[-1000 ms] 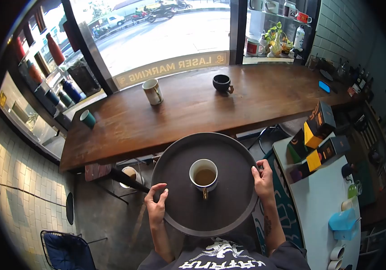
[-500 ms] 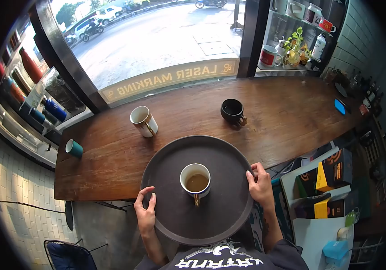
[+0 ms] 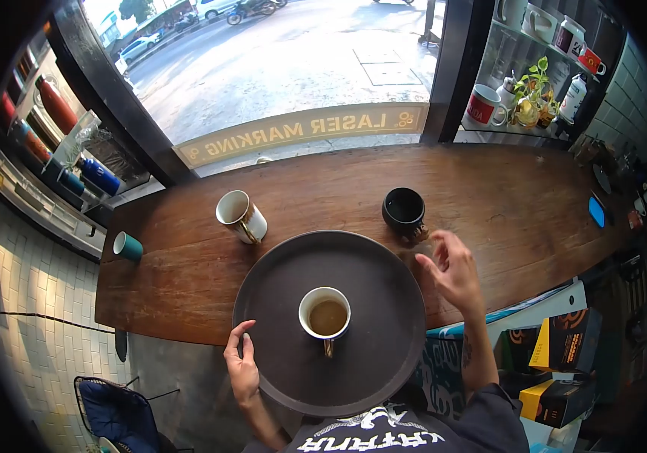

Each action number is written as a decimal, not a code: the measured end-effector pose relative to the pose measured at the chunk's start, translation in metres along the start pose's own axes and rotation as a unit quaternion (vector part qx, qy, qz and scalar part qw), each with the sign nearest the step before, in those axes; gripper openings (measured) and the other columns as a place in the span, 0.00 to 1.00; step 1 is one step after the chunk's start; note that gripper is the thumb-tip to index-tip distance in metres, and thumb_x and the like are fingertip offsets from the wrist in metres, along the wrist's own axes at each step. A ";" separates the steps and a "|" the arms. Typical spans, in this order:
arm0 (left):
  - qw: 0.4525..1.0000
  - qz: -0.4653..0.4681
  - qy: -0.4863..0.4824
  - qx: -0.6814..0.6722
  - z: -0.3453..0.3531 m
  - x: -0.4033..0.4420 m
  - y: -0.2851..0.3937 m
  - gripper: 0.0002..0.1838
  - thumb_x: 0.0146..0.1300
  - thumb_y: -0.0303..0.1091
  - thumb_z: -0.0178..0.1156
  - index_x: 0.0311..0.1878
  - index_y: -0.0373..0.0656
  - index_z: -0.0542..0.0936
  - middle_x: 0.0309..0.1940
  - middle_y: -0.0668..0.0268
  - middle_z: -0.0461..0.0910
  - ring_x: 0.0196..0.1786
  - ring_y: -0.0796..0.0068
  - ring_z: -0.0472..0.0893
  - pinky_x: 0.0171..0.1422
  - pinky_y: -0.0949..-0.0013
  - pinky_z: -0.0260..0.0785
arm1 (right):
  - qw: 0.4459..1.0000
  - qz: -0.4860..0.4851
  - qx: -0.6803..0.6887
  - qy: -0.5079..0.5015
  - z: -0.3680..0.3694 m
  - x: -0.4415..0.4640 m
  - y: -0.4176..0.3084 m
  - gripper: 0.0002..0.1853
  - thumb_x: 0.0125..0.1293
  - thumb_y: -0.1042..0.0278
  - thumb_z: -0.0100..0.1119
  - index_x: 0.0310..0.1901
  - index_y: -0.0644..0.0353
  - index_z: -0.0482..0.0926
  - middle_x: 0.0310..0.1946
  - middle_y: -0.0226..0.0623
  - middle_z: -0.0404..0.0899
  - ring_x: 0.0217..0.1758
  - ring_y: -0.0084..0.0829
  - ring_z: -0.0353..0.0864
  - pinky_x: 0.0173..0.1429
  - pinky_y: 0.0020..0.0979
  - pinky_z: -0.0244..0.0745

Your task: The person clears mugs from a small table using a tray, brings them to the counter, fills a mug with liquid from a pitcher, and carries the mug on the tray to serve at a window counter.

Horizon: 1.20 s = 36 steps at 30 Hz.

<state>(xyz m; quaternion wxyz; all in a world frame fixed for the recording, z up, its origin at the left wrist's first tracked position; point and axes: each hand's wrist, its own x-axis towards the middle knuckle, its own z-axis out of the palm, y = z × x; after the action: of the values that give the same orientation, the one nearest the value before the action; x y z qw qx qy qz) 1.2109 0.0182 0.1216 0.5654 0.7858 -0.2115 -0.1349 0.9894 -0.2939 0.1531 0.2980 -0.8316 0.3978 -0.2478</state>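
A round dark tray (image 3: 270,302) is in front of me, its far part over the table. On it stands a white mug (image 3: 324,312) of brown drink, its gold-brown handle towards me. My left hand (image 3: 242,371) grips the tray's left rim, with some fingers hidden. My right hand (image 3: 455,275) is off the tray, above the table to its right, thumb and fingers apart and holding nothing. Just beyond its fingertips is a black mug (image 3: 403,213) with a brown handle. A white mug with a gold handle (image 3: 241,217) stands past the tray's far left.
The wooden table (image 3: 323,181) runs along a window. A teal cup (image 3: 128,247) stands near its left end, and a blue phone-like object (image 3: 596,212) lies at the right. Boxes (image 3: 565,340) are stacked at lower right. A chair (image 3: 116,408) stands at lower left.
My right hand has let go of the tray's right rim and moved forward towards the black mug. My left hand stays at the left rim. The camera view has shifted slightly.
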 end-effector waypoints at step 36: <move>1.000 -0.011 0.027 -0.010 0.036 -0.019 0.010 0.14 0.72 0.24 0.46 0.51 0.37 0.81 0.50 0.63 0.82 0.59 0.71 0.75 0.72 0.66 0.58 | 0.989 -0.037 -0.130 0.059 -0.048 0.025 0.016 0.52 0.43 0.54 0.81 0.66 0.68 0.62 0.62 0.55 0.66 0.68 0.54 0.66 0.69 0.44 0.66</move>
<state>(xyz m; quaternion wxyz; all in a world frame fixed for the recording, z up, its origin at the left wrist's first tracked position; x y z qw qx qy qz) 1.1759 -0.0053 0.1183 0.5775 0.7855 -0.1863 -0.1217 0.9641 -0.3360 0.1798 0.1544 -0.8611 0.4125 -0.2538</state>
